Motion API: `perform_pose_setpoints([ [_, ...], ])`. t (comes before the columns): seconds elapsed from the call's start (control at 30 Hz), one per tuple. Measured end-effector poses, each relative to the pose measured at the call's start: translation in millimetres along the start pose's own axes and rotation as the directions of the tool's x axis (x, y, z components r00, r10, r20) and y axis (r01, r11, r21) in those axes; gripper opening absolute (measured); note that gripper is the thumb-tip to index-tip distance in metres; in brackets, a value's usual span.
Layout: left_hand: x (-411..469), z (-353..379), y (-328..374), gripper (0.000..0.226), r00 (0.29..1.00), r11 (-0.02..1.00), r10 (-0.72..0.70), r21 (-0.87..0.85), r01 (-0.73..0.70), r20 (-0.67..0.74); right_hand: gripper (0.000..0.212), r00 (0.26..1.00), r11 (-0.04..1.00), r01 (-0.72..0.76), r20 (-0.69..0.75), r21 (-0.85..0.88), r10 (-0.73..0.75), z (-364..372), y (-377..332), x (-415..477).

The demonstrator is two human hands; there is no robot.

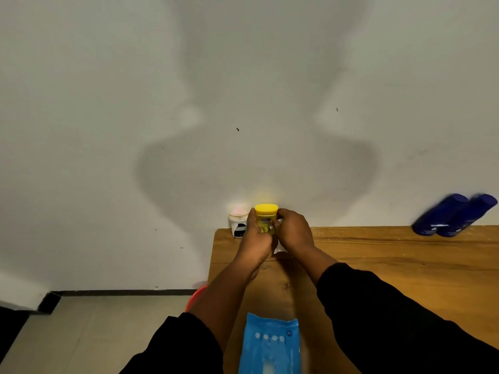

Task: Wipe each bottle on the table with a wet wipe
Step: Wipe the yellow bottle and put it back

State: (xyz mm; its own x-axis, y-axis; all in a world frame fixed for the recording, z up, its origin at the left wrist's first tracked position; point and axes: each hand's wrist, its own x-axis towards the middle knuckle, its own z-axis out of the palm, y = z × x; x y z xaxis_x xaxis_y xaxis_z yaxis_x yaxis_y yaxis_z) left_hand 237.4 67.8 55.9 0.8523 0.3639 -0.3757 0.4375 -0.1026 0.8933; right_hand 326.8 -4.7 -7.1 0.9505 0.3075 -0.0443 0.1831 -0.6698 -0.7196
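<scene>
The yellow-capped bottle was held upright at frame centre, over the far edge of the worktop. It was gripped on its left by the left hand. A wet wipe was apparently pinched against its right by the right hand.

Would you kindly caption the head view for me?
Left hand and right hand hold a yellow-lidded bottle at the wooden table.

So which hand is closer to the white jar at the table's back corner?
Left. The left hand grips the yellow bottle right beside the white jar; the right hand, with the wet wipe, is on the bottle's far side.
</scene>
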Motion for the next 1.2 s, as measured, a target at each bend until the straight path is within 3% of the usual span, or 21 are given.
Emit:
perform_pose_setpoints([
  [0.97, 23, 8, -12, 0.074, 0.993, 0.998, -0.059, -0.034, 0.056, -0.101, 0.01, 0.999, 1.0, 0.019, -0.035, -0.019, -0.02, 6, 2, 4],
  [1.2, 26, 16, -16, 0.075, 0.987, 0.991, -0.112, -0.085, 0.103, -0.112, 0.027, 1.0, 1.0, 0.01, -0.027, 0.008, -0.01, 5, 6, 1],
])
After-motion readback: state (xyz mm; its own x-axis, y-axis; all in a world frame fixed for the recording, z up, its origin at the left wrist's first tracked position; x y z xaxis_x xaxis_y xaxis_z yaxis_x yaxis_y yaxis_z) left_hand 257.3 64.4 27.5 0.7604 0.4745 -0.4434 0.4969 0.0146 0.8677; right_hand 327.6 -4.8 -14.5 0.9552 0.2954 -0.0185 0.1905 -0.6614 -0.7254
